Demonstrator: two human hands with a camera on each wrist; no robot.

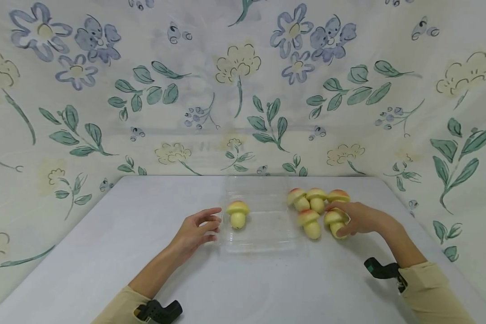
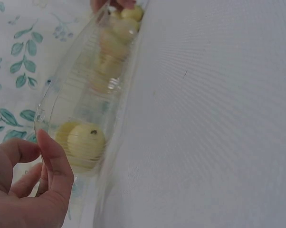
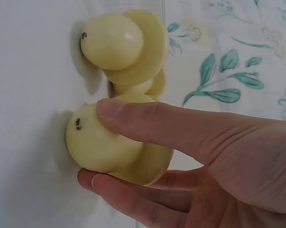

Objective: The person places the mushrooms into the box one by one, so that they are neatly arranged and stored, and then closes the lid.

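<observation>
Right hand (image 1: 358, 218) pinches a smooth, dome-capped mushroom (image 3: 98, 149), stem toward the table's near edge (image 1: 251, 288); left hand (image 1: 196, 233), loosely curved, beside clear tray (image 1: 265, 227).

Floral backdrop (image 1: 198, 135): softly, evenly lit in the head view, slightly greyish, its print readable.
White tabletop (image 1: 251, 288): pale, with faint, soft-edged shadows beside the forearms (image 1: 158, 270); a fine ripple pattern crosses it in the left wrist view.
Clear container (image 2: 69, 90): bright glints on the plastic; in the head view it nearly melts into the white.
Far mushrooms (image 2: 112, 45): hazy through the plastic.
Upper mushroom (image 3: 109, 40): dimmer light, glossy highlight, grey shadow leftward.
</observation>
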